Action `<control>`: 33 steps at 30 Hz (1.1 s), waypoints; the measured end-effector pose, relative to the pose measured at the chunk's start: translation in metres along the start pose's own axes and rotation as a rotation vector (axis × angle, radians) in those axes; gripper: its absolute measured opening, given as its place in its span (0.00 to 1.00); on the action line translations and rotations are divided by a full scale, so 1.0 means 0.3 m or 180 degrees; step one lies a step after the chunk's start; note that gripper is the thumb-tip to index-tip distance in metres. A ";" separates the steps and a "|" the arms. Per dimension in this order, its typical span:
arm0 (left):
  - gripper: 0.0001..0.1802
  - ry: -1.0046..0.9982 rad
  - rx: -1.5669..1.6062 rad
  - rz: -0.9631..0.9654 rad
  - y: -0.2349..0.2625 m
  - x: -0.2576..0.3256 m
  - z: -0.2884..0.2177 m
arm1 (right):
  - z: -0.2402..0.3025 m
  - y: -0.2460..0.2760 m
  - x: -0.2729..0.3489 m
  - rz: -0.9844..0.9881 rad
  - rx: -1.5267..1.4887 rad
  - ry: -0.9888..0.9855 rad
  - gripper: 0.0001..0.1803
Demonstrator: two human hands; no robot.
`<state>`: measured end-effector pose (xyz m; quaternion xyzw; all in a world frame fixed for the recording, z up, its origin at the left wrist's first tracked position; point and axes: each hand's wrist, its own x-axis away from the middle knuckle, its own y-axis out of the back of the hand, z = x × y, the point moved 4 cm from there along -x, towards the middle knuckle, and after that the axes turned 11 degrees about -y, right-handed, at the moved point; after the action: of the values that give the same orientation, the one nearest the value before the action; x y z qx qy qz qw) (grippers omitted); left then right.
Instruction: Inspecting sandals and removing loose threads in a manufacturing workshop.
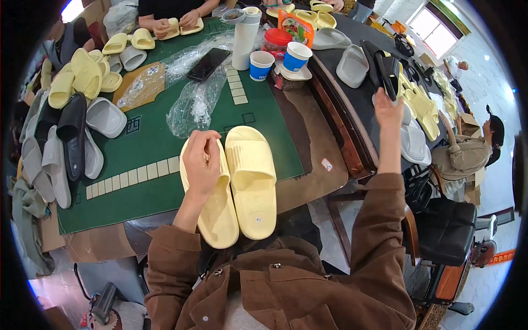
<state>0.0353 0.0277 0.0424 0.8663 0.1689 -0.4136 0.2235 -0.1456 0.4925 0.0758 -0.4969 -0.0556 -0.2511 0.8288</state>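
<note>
A pair of pale yellow slippers lies side by side at the table's near edge: a left slipper [217,220] and a right slipper [254,187]. Over the left one's strap is my left hand [202,162], its fingertips pinched together. A thin, thread-like line shows by those fingertips, but what they hold is too small to name. My right arm stretches to the dark table on the right, where my right hand [389,110] grips the near end of a black slipper [389,74]. Grey slippers [353,66] lie left of it, and yellow slippers [422,110] to its right.
The green-topped table [165,201] carries tile rows [132,177], crumpled clear plastic [190,110], a black phone [208,64], paper cups [261,65] and a white tumbler [246,41]. Mixed slippers [71,129] pile up at left. Another person's hands [176,25] handle yellow slippers across the table. A black chair [445,228] stands right.
</note>
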 end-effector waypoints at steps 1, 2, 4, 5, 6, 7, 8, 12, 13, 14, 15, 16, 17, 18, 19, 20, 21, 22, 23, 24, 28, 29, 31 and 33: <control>0.05 -0.0004 0.0027 -0.0001 -0.013 -0.004 -0.005 | 0.086 0.012 -0.072 0.0381 -0.0190 -0.0195 0.28; 0.05 -0.0059 0.0035 0.0006 -0.017 -0.009 -0.013 | 0.140 0.020 -0.141 0.0765 -0.0378 -0.0431 0.28; 0.05 -0.0110 0.0105 0.0010 -0.049 -0.018 -0.022 | 0.277 0.034 -0.236 0.0678 -0.0119 -0.0247 0.23; 0.06 -0.0079 0.0131 0.0005 -0.065 -0.014 -0.015 | 0.294 0.047 -0.252 0.0678 0.0068 -0.0297 0.20; 0.06 -0.0052 0.0089 -0.0005 -0.052 -0.014 -0.017 | 0.264 0.042 -0.256 0.0702 0.0233 -0.0409 0.16; 0.06 -0.0020 0.0041 -0.0018 -0.041 -0.011 -0.012 | 0.204 0.033 -0.223 0.0708 0.0231 -0.0494 0.16; 0.06 0.0004 -0.0020 -0.0015 -0.037 -0.010 -0.009 | 0.174 0.040 -0.170 0.0724 0.0471 -0.0153 0.16; 0.07 -0.0031 -0.0124 -0.0064 0.009 0.000 -0.006 | 0.041 0.045 0.184 0.1240 0.0974 0.0066 0.13; 0.08 -0.0064 -0.0108 -0.0084 0.001 -0.003 -0.007 | 0.062 0.073 0.257 0.1356 0.1067 0.0017 0.12; 0.08 -0.0095 -0.0109 -0.0104 0.001 -0.005 -0.009 | 0.065 0.083 0.348 0.1548 0.1128 -0.0169 0.12; 0.08 -0.0060 -0.0092 -0.0115 -0.015 -0.008 -0.007 | 0.077 0.096 0.443 0.1721 0.1205 -0.0312 0.11; 0.08 -0.0060 -0.0099 -0.0118 -0.013 -0.013 -0.010 | 0.076 0.122 0.508 0.1757 0.1148 -0.0438 0.11; 0.08 0.0000 -0.0057 -0.0192 -0.012 -0.018 -0.006 | 0.073 0.142 0.570 0.1788 0.1100 -0.0550 0.11; 0.08 0.0055 -0.0026 -0.0262 -0.012 -0.020 0.001 | 0.047 0.164 0.630 0.1117 0.1263 -0.0326 0.12; 0.07 0.0225 0.0020 -0.0261 0.000 -0.020 0.011 | 0.030 0.188 0.691 0.0455 0.1402 -0.0100 0.12; 0.07 0.0206 0.0011 -0.0267 0.002 -0.021 0.014 | 0.042 0.276 0.670 0.0406 0.1656 -0.0288 0.14; 0.07 0.0263 0.0051 -0.0340 0.008 -0.018 0.024 | 0.007 0.320 0.690 0.0327 0.1915 -0.0417 0.16; 0.07 0.0327 0.0087 -0.0408 0.013 -0.015 0.032 | -0.052 0.339 0.731 0.0251 0.2222 -0.0558 0.17; 0.07 0.0312 0.0074 -0.0396 0.019 -0.016 0.032 | -0.122 0.343 0.778 0.0287 0.2386 -0.0671 0.17; 0.07 0.0276 0.0079 -0.0403 0.020 -0.017 0.030 | -0.172 0.378 0.796 0.0359 0.2625 -0.0955 0.18; 0.07 0.0116 0.0060 -0.0256 0.021 -0.030 0.004 | -0.310 0.431 0.832 0.0618 0.3879 -0.1535 0.21; 0.07 0.0135 0.0044 -0.0265 0.029 -0.036 -0.006 | -0.284 0.433 0.813 0.0626 0.3895 -0.1554 0.21; 0.08 0.0060 0.0084 0.0054 0.032 -0.048 -0.040 | -0.235 0.440 0.780 0.1041 0.5281 -0.1928 0.22; 0.08 0.0001 0.0051 0.0174 0.040 -0.025 -0.074 | -0.194 0.350 0.793 0.0952 0.5754 -0.1554 0.21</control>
<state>0.0507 0.0285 0.0637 0.8724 0.1419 -0.4086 0.2276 0.1012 0.3970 0.0445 0.2924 -0.3365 0.1067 0.8888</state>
